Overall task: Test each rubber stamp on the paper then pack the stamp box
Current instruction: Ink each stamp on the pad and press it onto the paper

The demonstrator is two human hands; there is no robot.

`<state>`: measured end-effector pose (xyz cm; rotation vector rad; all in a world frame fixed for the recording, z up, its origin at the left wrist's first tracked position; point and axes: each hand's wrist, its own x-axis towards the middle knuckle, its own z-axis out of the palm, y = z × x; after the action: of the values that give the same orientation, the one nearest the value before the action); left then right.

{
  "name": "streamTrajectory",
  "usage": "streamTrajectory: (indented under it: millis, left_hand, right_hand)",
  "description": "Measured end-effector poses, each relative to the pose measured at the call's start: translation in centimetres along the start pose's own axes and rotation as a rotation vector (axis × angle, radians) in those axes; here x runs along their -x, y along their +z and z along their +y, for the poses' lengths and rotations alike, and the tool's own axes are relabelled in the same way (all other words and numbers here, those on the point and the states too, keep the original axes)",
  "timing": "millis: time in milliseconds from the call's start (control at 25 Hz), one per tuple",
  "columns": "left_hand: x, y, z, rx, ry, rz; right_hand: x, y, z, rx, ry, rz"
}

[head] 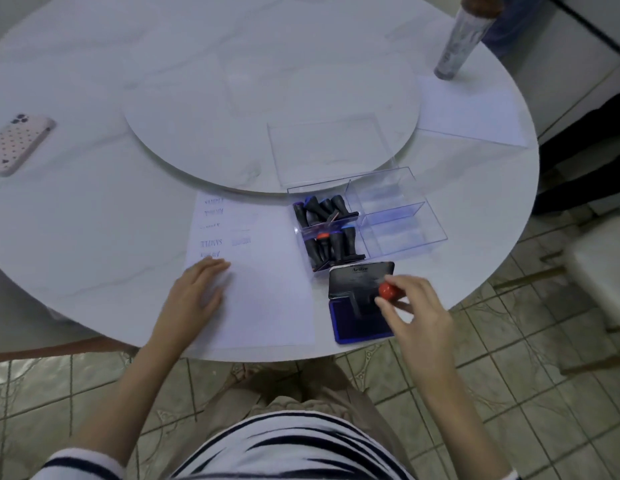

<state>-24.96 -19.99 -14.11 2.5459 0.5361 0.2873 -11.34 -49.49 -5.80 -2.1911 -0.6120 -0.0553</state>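
A white sheet of paper (263,292) lies at the table's near edge, with several blue stamp marks on its far left part. My left hand (197,289) rests flat on the paper's left side, fingers spread. My right hand (412,306) grips a black rubber stamp with a red knob (388,292) and holds it down on the open blue ink pad (357,323). Just beyond the pad stands a clear plastic stamp box (405,216); several black stamps (327,230) lie in its two left compartments. Its right compartments hold nothing.
The box's clear lid (329,147) rests on the raised round turntable (267,109). A phone in a heart-pattern case (19,142) lies far left. A tall cylinder (464,39) stands at the back right beside another sheet (471,112). The table edge runs just under my hands.
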Motion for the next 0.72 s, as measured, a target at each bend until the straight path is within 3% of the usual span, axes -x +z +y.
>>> streamTrajectory:
  millis: [280,720]
  left_hand:
    - [-2.7,-1.8,-4.2,-0.025,0.047,-0.028]
    - [-2.5,-1.7,-4.5,0.033,0.061,-0.018]
  right_hand:
    - [2.0,2.0,0.5,0.103,0.017,-0.012]
    - [2.4,3.2,0.1,0.242,0.075,-0.044]
